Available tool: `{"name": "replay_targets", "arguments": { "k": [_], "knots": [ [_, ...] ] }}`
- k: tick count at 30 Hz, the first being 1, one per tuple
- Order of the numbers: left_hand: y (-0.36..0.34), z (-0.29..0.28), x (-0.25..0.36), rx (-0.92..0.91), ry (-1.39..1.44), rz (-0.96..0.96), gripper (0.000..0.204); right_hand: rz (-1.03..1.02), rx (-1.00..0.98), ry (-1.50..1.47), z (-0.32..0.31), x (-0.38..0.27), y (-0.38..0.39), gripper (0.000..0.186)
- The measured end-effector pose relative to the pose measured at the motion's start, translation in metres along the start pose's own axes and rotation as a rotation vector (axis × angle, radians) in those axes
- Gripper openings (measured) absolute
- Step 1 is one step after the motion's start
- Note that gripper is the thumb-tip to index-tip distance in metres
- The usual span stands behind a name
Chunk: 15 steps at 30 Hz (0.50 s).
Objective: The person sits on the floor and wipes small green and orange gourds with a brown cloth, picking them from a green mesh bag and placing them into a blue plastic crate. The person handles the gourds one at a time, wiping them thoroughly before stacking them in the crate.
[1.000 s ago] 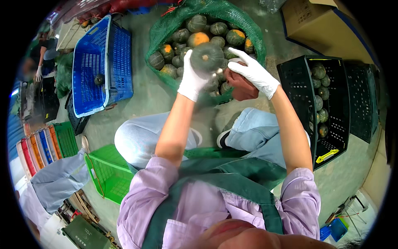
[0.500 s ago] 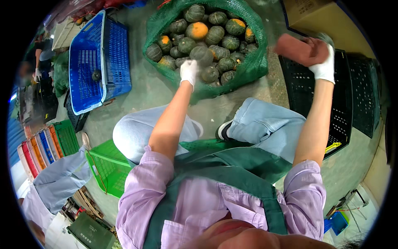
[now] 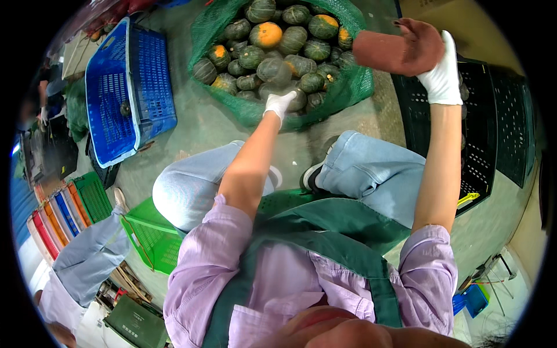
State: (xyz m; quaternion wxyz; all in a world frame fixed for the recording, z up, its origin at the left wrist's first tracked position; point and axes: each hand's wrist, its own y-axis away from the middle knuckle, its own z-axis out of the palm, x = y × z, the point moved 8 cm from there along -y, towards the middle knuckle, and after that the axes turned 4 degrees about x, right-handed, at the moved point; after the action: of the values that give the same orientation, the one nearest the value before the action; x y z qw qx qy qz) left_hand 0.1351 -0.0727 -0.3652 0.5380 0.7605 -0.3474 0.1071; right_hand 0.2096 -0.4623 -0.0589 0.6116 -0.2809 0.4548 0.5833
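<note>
My left hand (image 3: 279,104), in a white glove, reaches over the near edge of an open green mesh sack (image 3: 232,104). It touches the striped dark-green pumpkins there, next to a greyish pumpkin (image 3: 299,100); its fingertips are blurred and partly hidden, so a grip cannot be made out. Several other pumpkins fill the sack, one with a large orange patch (image 3: 266,35). My right hand (image 3: 441,78), also white-gloved, is closed on a reddish-brown cloth (image 3: 386,52), held up over the sack's right rim and a black crate.
Perforated black crates (image 3: 478,133) stand at the right, with a few pumpkins partly seen inside. On the left, a blue crate (image 3: 134,124) holds one small pumpkin. A bright green crate (image 3: 156,232) sits beside my left knee. Another person's legs (image 3: 96,249) show at far left.
My left hand has shifted slightly right and down along the sack's near side. My right hand has moved left and up with the cloth, exposing more of the black crate.
</note>
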Motion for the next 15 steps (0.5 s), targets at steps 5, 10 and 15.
{"name": "replay_targets", "arguments": {
  "k": [5,10,15],
  "knots": [
    [0.048,0.003,0.018,-0.23,0.526,-0.007,0.045,0.256,0.065,-0.246,0.024,0.042,0.011,0.052],
    [0.095,-0.016,0.065,-0.462,1.056,0.007,0.056,0.101,0.011,-0.111,0.057,0.036,0.019,0.038],
    [0.134,-0.032,0.105,-0.629,1.377,-0.058,0.056,-0.036,0.125,0.008,0.074,0.043,0.04,0.03]
  ]
}}
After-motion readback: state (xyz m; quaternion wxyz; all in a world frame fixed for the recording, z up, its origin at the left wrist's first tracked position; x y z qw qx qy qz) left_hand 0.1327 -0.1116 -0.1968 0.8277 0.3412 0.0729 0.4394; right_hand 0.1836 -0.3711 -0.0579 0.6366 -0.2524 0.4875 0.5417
